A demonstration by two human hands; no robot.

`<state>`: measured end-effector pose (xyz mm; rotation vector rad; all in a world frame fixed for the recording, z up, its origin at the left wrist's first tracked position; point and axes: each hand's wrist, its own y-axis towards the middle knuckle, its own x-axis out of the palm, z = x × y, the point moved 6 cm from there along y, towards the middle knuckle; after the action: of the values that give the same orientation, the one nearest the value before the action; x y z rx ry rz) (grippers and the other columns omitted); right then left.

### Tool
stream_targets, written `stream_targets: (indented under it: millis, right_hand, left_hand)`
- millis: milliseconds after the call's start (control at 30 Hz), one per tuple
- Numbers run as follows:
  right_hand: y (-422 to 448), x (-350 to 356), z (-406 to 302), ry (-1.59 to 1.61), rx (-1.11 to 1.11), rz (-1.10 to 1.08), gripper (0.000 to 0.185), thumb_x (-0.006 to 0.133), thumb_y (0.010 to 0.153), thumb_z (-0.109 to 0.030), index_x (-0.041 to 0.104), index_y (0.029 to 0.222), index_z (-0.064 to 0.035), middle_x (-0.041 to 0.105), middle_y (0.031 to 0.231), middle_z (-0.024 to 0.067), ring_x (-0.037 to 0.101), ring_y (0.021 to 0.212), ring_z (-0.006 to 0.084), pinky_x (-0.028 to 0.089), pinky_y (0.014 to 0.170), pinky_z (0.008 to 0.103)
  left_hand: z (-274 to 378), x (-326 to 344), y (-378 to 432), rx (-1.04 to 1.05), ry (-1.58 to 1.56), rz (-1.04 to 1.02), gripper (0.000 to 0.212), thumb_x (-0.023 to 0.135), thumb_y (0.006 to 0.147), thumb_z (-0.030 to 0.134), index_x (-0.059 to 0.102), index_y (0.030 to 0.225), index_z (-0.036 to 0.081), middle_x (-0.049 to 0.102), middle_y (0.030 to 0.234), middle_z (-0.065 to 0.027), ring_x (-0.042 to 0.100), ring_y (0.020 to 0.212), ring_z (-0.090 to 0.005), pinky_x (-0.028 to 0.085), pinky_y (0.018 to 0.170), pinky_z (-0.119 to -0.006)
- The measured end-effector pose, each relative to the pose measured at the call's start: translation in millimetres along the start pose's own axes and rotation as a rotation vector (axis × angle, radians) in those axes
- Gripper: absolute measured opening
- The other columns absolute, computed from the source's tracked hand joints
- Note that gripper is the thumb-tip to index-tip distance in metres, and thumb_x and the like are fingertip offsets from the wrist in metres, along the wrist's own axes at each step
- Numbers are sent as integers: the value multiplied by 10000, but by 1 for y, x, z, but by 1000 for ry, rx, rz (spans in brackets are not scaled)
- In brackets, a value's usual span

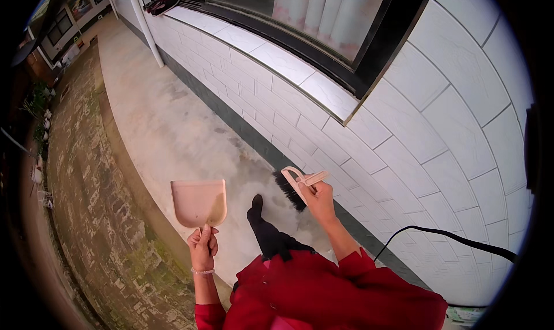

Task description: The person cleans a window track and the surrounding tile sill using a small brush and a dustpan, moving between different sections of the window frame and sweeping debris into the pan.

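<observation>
My left hand grips the short handle of a pale pink plastic dustpan, whose pan points away from me over the concrete walkway. Some brownish dirt or staining shows on the pan's right side near the handle. My right hand is closed on the handle of a pink hand brush. The brush's black bristles face left, close to the dark base of the wall. Between the two hands, one of my dark shoes shows on the walkway.
A white tiled wall with a tiled window sill runs along the right. Dark shoes lie on the sill's far end, beside a white downpipe. Mossy brick paving borders the concrete walkway. A black cable hangs at lower right.
</observation>
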<state>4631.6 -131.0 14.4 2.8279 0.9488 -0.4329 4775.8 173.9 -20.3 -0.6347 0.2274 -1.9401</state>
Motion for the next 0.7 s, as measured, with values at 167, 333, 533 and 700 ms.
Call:
stream_targets:
  millis: [167,333,533,700]
  right_hand:
    - [73,40,-34,-99,-79,107,167,609,827,-82,618,949,31,528,565,58,421,500,69,366,470,239]
    - [125,35,-76,-103,-213,282,139,619,793,-34,625,926,5,572,643,109,503,482,142,407,469,269]
    - [142,-8,-96,-434,-227,559,162,628,752,15,604,912,2,622,808,138,565,553,260,448,497,314]
    - [154,-37,-128,-1040,-225,952,147,587,770,6,567,909,-36,588,735,116,558,609,319,456,536,398]
  left_hand:
    - [22,8,78,-71,-52,-1,309,554,919,255,571,736,7,356,483,33,278,382,-47,202,332,-199]
    - [43,31,145,-169,-3,-127,310,565,914,255,581,734,3,362,492,34,280,385,-46,201,332,-203]
    - [69,63,229,-255,90,-299,313,564,913,255,583,726,6,363,494,31,277,386,-44,194,330,-205]
    - [70,79,298,-416,157,-450,313,554,918,249,591,735,-2,361,493,29,276,384,-45,186,332,-204]
